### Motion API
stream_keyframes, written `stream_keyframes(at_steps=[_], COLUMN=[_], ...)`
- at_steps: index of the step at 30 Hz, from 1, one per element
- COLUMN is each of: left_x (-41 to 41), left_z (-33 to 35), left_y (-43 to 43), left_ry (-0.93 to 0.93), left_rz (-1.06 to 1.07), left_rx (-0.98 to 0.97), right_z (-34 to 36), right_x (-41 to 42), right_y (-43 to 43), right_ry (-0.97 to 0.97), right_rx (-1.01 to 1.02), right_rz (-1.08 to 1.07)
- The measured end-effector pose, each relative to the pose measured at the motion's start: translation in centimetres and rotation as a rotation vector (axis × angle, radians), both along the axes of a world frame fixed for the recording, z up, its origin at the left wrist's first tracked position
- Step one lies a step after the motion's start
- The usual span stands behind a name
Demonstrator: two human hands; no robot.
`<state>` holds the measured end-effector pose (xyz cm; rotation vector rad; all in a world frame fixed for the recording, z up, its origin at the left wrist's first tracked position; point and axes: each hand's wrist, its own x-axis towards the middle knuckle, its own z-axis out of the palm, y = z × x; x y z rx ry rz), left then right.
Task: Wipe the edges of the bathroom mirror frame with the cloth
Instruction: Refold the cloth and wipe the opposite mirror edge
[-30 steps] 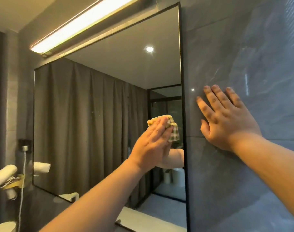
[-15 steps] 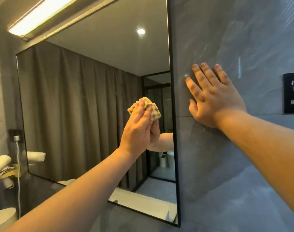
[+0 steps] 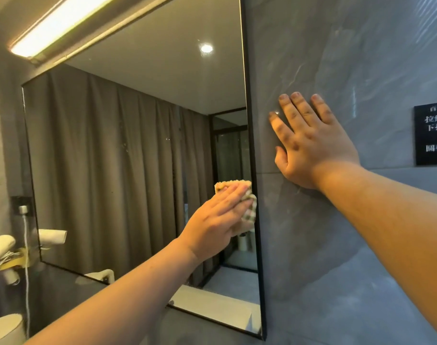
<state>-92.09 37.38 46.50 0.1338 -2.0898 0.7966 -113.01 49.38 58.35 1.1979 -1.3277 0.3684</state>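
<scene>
Left hand (image 3: 218, 215) presses the cloth (image 3: 247, 207) flat-fingered on the frame (image 3: 252, 170)'s right edge, seemingly midway — lower stretch left — right hand (image 3: 312, 145) splayed on the wall (image 3: 337, 245).

Mirror (image 3: 137, 158): glass, glossy, highly reflective; a few specks are seen on its surface. Mirror frame (image 3: 252, 170): thin, dark, matt (metal or plastic cannot be told). Cloth (image 3: 247, 210): woven fabric, checked, soft, coarse-textured. Wall (image 3: 337, 245): grey marble-veined tile, smooth, with a semi-gloss sheen. Sign (image 3: 434, 135): black, matt, flat plate. Light bar (image 3: 60, 23): housing looks brushed metal.
</scene>
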Motion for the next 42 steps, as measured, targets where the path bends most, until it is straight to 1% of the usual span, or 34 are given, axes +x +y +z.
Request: stream_keyframes(at_steps=[6,8,11,13,15,17,21,25,27,29,31,36,40,42], left_x=[-1.2,-1.5,-1.7,-2.0,-2.3,-2.3,-1.1,-0.6,-0.4,0.1,0.6,0.5,0.7,1.6], left_z=[9.5,12.2,14.2,13.9,13.0,11.9,11.6,12.0,12.2,13.0,14.5,22.1,28.4,30.8], left_y=[0.6,0.3,0.3,0.9,1.6,1.9,1.4,1.2,1.1,0.7,0.1,-0.2,-1.7,-2.1], left_ry=[0.278,0.414,0.627,0.693,0.697,0.646,0.554,0.496,0.48,0.406,0.379,0.539,0.683,0.741], left_rz=[0.003,-0.009,-0.054,-0.085,-0.116,-0.129,-0.07,-0.066,-0.074,-0.007,0.053,-0.001,-0.122,-0.072], left_rx=[0.122,0.205,0.365,0.427,0.446,0.443,0.446,0.415,0.393,0.365,0.346,0.382,0.356,0.419], right_z=[0.0,0.0,-0.1,-0.1,0.1,0.1,1.3,8.2,10.1,10.3,9.9,9.9,10.0,10.0], right_x=[-0.1,-0.1,-0.3,-0.3,-0.2,-0.2,0.4,2.6,3.0,3.1,3.1,2.8,3.1,3.1], right_y=[-0.1,-0.1,-0.1,0.0,0.1,0.3,0.7,-0.2,-1.5,-2.3,-2.3,-2.4,-2.2,-2.2], right_ry=[0.001,0.003,0.01,0.01,-0.011,-0.019,-0.038,-0.098,-0.133,-0.108,-0.108,-0.11,-0.105,-0.101], right_rx=[-0.011,-0.005,-0.002,0.002,0.018,0.028,0.035,-0.061,-0.095,-0.117,-0.106,-0.079,-0.081,-0.081], right_rz=[0.018,0.008,0.006,0.007,0.011,0.019,0.117,0.15,0.112,0.051,0.053,0.055,0.092,0.098])
